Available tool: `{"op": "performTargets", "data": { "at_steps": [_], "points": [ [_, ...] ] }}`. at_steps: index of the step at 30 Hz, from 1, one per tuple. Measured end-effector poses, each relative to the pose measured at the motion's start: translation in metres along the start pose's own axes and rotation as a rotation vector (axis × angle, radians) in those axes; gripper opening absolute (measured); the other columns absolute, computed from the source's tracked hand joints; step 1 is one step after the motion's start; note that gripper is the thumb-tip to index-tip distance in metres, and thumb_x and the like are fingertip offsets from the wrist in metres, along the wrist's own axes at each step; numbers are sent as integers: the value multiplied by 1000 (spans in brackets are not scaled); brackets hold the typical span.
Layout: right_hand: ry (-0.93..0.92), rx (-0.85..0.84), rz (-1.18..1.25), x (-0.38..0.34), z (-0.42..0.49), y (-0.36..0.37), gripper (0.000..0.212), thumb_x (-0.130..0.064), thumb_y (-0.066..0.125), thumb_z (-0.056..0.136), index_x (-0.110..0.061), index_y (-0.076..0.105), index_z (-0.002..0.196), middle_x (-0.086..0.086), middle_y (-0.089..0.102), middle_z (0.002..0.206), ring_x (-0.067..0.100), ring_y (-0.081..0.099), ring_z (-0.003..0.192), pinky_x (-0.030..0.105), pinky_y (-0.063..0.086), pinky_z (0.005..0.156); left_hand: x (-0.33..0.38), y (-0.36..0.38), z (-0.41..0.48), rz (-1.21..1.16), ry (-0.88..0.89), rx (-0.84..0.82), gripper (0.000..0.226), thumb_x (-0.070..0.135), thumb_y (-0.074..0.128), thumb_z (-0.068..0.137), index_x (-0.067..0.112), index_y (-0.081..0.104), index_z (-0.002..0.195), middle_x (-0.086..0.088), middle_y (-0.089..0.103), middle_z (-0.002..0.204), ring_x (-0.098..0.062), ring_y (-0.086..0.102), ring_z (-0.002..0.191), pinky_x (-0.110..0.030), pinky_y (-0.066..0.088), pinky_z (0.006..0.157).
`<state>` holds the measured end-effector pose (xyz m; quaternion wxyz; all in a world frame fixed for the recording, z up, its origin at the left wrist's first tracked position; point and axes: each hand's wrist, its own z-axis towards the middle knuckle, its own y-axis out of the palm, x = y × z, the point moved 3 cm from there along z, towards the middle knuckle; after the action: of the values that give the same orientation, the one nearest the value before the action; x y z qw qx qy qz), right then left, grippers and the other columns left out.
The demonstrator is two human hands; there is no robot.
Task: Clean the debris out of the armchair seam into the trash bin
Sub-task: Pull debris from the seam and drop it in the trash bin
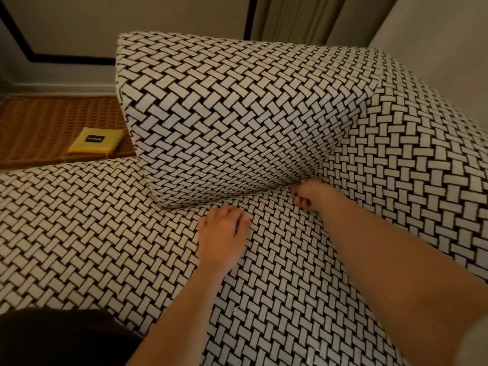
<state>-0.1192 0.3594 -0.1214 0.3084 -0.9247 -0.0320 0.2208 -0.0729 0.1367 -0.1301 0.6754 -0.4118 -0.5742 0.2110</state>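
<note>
Left hand [223,228] braces the seat; right hand [311,194] probes the seam [190,206] corner.
Left hand rests on the seat cushion [105,233] just near of the seam, fingers loosely bent, holding nothing. Right hand sits at the far right end of the seam, where the back cushion [224,114] meets the seat, with fingers curled; whether it pinches anything cannot be determined. No debris is visible; it is presumably lodged in the seam. Expect light, loose fragments that scatter or slip deeper. Upholstery looks soft: press the seat down to open the gap, then pinch with the fingertips. No trash bin is in view.
</note>
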Motion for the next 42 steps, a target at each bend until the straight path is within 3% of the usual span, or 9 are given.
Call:
{"op": "performTargets", "data": {
  "at_steps": [4,10,14,18,25,31,34,36,42],
  "points": [
    [-14,25,-80,-1,-2,-5,26,-21,43,98,-9,46,75,3,45,58,9,34,46,14,26,36,0,-2,0,-37,2,0,29,35,33,95,29,61,96,15,53,108,-7,40,106,-22,18,86],
    [-176,141,-204,-2,-4,-10,20,-23,43,98,-8,48,112,5,49,61,11,42,45,13,30,28,-3,-1,0,-38,20,13,28,35,33,95,29,61,96,15,54,106,-7,41,103,-23,20,86],
    [-286,216,-173,6,2,-6,37,-25,45,97,-5,49,128,9,62,82,14,53,54,23,45,54,-4,-1,0,-42,25,28,28,36,34,95,29,61,96,16,54,106,-6,42,104,-21,19,84],
    [-246,239,-138,12,8,-1,43,-30,46,96,-10,47,133,13,57,124,26,61,100,31,50,89,-4,-2,0,-67,10,33,27,39,37,94,29,62,98,17,54,104,-4,42,102,-20,17,86],
    [-51,-8,-34,2,0,-7,24,-21,44,98,-7,48,116,3,50,66,8,42,51,15,34,35,-7,-6,4,-206,9,3,25,33,41,94,25,65,93,17,60,97,-4,47,97,-24,24,96],
    [-3,-65,-135,-2,0,-16,28,-28,48,96,-13,45,73,-2,41,57,6,30,46,15,22,31,-9,-8,6,-351,8,28,22,27,48,92,25,65,78,19,59,81,-5,52,87,-36,38,96],
    [-106,54,-196,-2,2,-13,29,-27,46,96,-12,44,72,2,43,58,10,34,47,22,31,36,-12,-8,6,-436,-11,15,23,26,49,91,24,66,76,17,62,80,-6,54,87,-40,41,94],
    [-180,164,-144,0,3,-9,14,-23,47,95,-10,49,90,5,51,65,13,45,51,22,40,43,-12,-9,5,-461,-20,8,24,26,49,91,23,66,75,15,62,80,-7,55,87,-41,42,93],
    [-328,486,-251,9,3,2,24,-17,47,94,-1,58,108,15,62,110,29,60,98,31,49,78,-11,-9,6,-484,-41,1,26,27,50,91,19,66,72,12,63,78,-7,54,85,-41,41,93]
  ]
}}
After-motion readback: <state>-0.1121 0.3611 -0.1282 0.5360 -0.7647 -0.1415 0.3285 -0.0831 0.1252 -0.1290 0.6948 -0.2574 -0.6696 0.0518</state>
